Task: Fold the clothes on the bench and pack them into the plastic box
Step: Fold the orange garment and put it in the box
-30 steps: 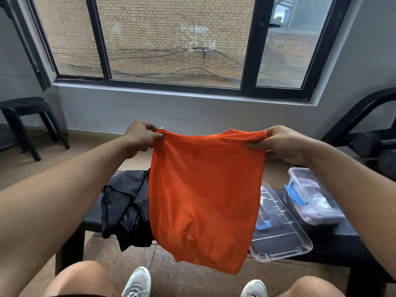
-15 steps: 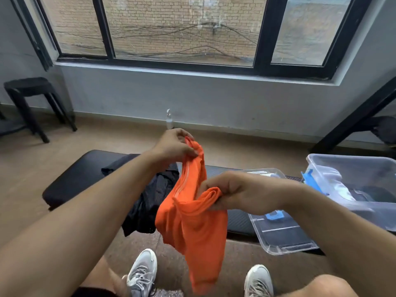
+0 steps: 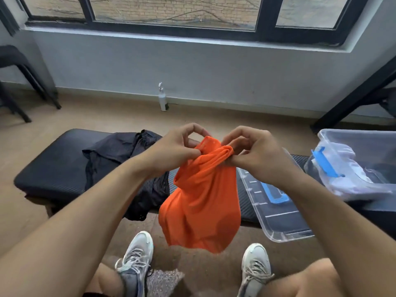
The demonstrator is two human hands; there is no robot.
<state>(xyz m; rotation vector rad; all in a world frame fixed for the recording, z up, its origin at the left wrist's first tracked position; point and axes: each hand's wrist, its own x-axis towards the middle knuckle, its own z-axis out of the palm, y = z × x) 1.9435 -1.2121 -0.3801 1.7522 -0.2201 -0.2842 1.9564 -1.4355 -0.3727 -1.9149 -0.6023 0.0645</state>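
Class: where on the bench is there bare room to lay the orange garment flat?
The bench's left end, left of the dark clothes, is bare. A narrow strip shows between those clothes and the clear lid. The right end is crowded by lid and plastic box.

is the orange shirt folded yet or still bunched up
Bunched, not folded. The orange shirt hangs in loose gathers in the air, pinched at its top by the left hand and right hand.
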